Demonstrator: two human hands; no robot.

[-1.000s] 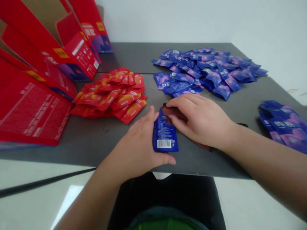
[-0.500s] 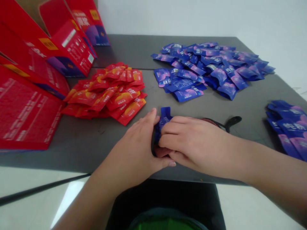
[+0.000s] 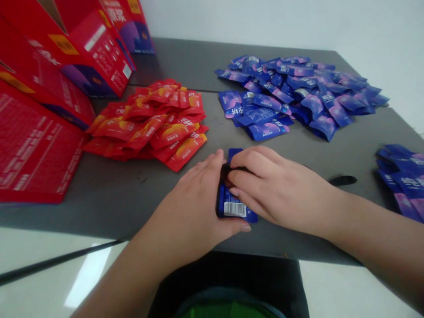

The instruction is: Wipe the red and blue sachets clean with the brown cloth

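Note:
Blue sachets point(image 3: 236, 208), the top one showing a barcode, stand near the table's front edge between my hands. My left hand point(image 3: 202, 198) is cupped round their left side, its thumb along the lower end. A dark strap point(image 3: 226, 173) runs across the sachets and down their left edge. My right hand point(image 3: 265, 183) is closed over the sachets, its fingers pinching the strap; the fingertips are partly hidden. Out to the right of that hand, a black strap end point(image 3: 343, 180) lies on the table. Whether it belongs to the same strap is hidden.
Red-orange sachets point(image 3: 155, 126) lie heaped on the left, beside several red boxes point(image 3: 36, 145). A large heap of blue-purple sachets point(image 3: 298, 88) lies at the back right. A smaller blue stack point(image 3: 406, 181) sits at the right edge of the grey table point(image 3: 179, 70).
The dark strap now shows across the sachets, and their barcode has come into view. My right hand has shifted slightly up and right. The view has moved a little.

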